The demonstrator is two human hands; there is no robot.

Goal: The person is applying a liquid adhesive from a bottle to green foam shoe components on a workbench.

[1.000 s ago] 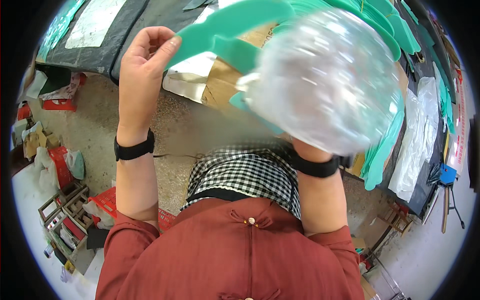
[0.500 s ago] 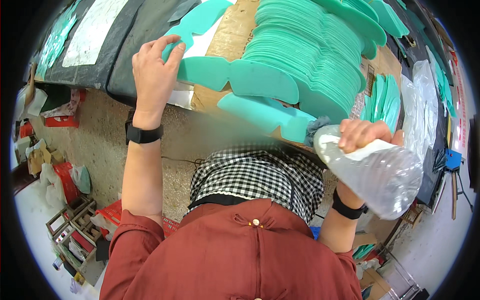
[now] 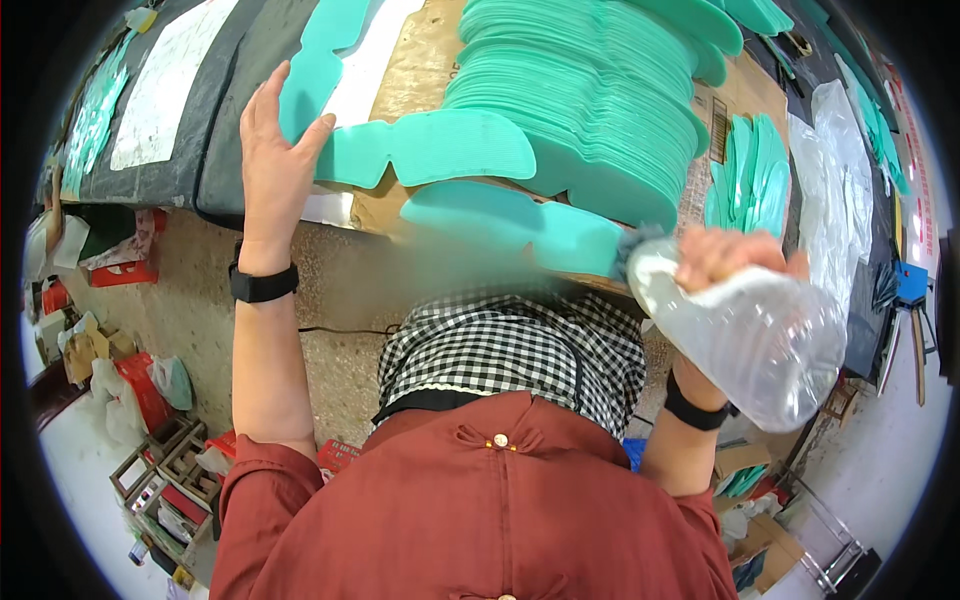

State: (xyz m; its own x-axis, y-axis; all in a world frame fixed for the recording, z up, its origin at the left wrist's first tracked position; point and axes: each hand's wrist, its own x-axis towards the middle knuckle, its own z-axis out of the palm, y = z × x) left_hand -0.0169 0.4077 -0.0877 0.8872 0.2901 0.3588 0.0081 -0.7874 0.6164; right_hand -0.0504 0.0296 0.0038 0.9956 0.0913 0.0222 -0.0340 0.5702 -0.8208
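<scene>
Double duty — clutching bottle (image 3: 765, 345) in nearer right hand (image 3: 732, 258), facing front green sheet (image 3: 508, 217) lengthwise at nine o'clock — with left hand (image 3: 278, 158) splayed.

A workshop is marked out by a long, tightly packed stack of identical green cut pieces (image 3: 590, 90), set above cardboard (image 3: 412, 75) on a dark-covered desk (image 3: 228, 165). Clear plastic sheeting (image 3: 835, 195) is spread at right; a red crate (image 3: 338, 456) and wooden frames (image 3: 185, 465) are kept at floor (image 3: 205, 285) level, left.
</scene>
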